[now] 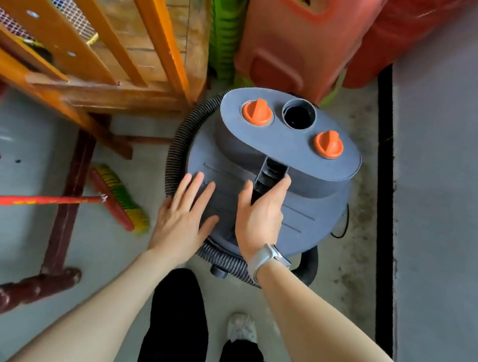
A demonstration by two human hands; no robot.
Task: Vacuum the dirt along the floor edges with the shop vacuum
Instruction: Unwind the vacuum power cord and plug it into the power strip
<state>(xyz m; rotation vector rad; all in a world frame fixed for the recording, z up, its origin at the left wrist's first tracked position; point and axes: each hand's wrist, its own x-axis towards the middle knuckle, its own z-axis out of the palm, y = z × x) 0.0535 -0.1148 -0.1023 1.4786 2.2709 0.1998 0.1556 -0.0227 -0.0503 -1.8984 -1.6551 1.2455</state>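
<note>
Your right hand (260, 215) grips the shop vacuum (270, 167) handle, left hand (182, 219) flat on its lid — hose (179, 147) coiled, wall-edge dirt (360, 230) untouched; vacuuming not begun.

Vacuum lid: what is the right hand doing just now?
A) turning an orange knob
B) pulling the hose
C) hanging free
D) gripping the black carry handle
D: the right hand has its fingers curled round the black carry handle on the vacuum; the left hand lies flat on the lid.
</note>
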